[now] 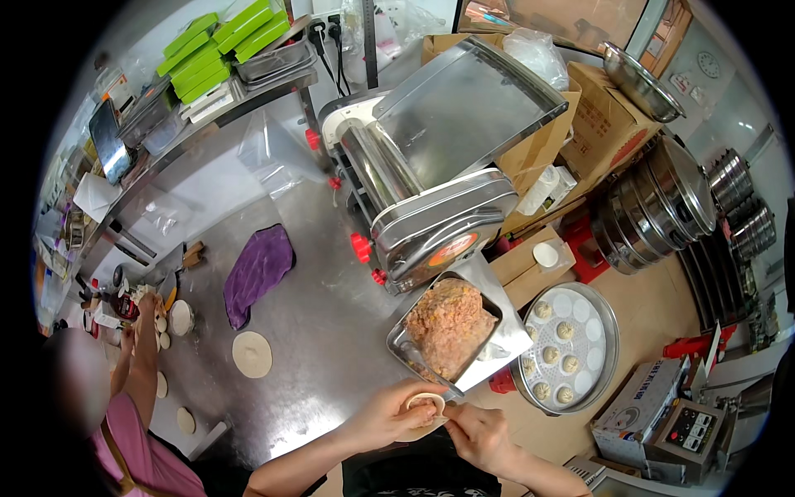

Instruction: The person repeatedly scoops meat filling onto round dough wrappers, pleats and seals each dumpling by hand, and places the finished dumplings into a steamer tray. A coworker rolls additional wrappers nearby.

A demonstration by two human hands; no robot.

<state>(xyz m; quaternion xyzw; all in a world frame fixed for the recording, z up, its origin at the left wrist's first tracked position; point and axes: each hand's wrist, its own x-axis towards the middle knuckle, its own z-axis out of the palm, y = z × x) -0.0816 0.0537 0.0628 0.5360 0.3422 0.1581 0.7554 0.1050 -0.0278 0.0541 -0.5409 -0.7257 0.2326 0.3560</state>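
My left hand cups a round dough wrapper at the front edge of the steel table. Pinkish filling shows inside the wrapper's raised rim. My right hand has its fingers closed on the wrapper's right edge; whether a small tool is also in them is hard to make out. Just beyond my hands stands a metal tray heaped with minced filling. To my right, a round steamer tray holds several pleated buns on a perforated white liner. One flat dough round lies on the table to my left.
A dough-rolling machine stands behind the filling tray. A purple cloth lies on the steel table. At left, a co-worker in a pink top works among dough rounds. Stacked steamers and boxes stand at right.
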